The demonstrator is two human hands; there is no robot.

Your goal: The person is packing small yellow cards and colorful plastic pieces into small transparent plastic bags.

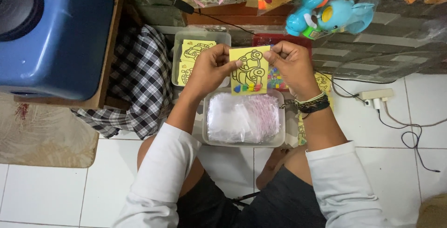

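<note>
Both my hands hold up a small yellow card [249, 71] with a black car outline and a row of coloured dots along its lower edge. My left hand [208, 69] pinches its left edge. My right hand [289, 63] pinches its top right corner, and that wrist wears braided bracelets [313, 103]. Just below the card stands a clear plastic tub [242, 142] full of small clear zip bags [243, 117]. Behind my left hand, a second clear tub [201, 36] holds more yellow car cards [194, 50].
A checked cloth [136, 77] lies left of the tubs, beside a blue plastic box [60, 32] on a wooden stand. Blue and yellow toys in plastic wrap [326, 14] hang at the top. A white power strip [375, 95] with cables lies on the white tiles at right.
</note>
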